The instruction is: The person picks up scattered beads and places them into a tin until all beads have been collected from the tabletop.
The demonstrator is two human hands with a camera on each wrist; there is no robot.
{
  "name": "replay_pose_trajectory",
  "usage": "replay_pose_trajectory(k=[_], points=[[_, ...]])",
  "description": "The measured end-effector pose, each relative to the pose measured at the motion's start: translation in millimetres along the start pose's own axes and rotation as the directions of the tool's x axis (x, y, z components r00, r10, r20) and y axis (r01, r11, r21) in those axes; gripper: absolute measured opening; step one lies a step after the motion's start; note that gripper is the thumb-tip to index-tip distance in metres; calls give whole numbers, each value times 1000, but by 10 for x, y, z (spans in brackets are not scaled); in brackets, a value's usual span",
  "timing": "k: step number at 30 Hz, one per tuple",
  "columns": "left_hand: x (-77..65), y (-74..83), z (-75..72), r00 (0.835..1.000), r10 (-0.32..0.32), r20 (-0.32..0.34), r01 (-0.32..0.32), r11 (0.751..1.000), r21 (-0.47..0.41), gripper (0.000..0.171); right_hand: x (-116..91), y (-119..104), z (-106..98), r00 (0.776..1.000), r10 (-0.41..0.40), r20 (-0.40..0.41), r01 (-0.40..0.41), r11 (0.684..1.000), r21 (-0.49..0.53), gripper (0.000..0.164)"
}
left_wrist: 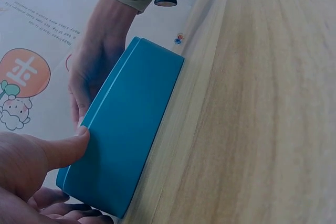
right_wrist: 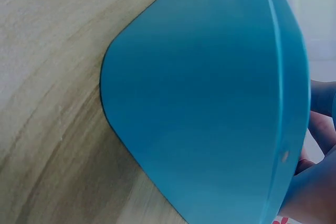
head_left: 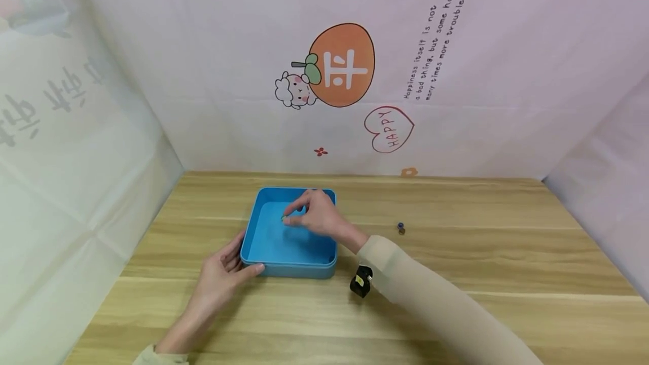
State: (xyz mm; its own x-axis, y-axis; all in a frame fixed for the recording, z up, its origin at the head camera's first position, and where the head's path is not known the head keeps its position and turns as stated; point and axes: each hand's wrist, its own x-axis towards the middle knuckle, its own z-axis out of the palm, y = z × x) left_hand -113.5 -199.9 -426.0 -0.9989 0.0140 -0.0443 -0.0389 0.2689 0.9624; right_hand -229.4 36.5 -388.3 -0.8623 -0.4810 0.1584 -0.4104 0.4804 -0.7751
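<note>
A shallow blue square box (head_left: pixel 274 241), without a lid, sits on the wooden table. The left hand (head_left: pixel 219 276) grips its near left corner, thumb on the front wall and fingers against the left side. Over the inside of the box, the right hand (head_left: pixel 320 217) pinches a tiny greenish piece (head_left: pixel 284 219) between thumb and index finger; its kind is too small to tell. A small dark piece (head_left: pixel 332 258) lies in the box's near right corner. The right wrist view shows mostly the outer wall of the box (right_wrist: pixel 194 93), hiding the pinched piece.
To the right of the box, two tiny pieces, one blue (head_left: pixel 400 225) and one brown (head_left: pixel 402 231), lie together on the table (head_left: pixel 481 263). A printed white cloth (head_left: pixel 228 128) hangs behind the table. A black wrist camera (head_left: pixel 361 282) hangs under the right sleeve.
</note>
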Motion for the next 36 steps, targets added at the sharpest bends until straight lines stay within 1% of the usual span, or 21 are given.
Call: replay_pose_trajectory(k=[3,6,10,14,18,22,25,29,32,36], points=[[12,7,0,1000,10,-2,-10,1000,-4,88,4,-14,0,1000,-6,4,6,1000,-4,12],[20,16,1,1000,9,-1,-9,1000,-10,88,2,-31,-14,1000,-4,2,4,1000,-3,17],[24,18,9,1000,7,5,-7,1000,-3,88,-43,-40,-73,999,-19,-30,19,1000,3,22],[31,16,15,1000,0,2,0,1000,-4,88,-159,-43,-228,998,-31,-54,34,998,61,20],[34,9,6,1000,-10,0,10,1000,-11,89,-321,-6,-482,996,-2,-87,13,993,121,17],[29,-18,-12,1000,-20,2,20,1000,-15,91,-525,151,-734,990,49,-136,-31,991,133,17],[34,-35,-19,1000,-20,5,20,1000,-11,92,-696,354,-908,980,80,-183,-60,992,110,18],[38,-26,-16,1000,-3,11,3,1000,-9,91,-939,607,-1122,957,163,-239,-151,986,65,21],[31,-12,-12,1000,8,12,-8,1000,-14,90,-1109,744,-1235,936,222,-273,-220,975,38,24],[27,-3,-18,1000,10,8,-10,1000,-16,90,-1272,876,-1325,922,242,-303,-245,969,27,26]])
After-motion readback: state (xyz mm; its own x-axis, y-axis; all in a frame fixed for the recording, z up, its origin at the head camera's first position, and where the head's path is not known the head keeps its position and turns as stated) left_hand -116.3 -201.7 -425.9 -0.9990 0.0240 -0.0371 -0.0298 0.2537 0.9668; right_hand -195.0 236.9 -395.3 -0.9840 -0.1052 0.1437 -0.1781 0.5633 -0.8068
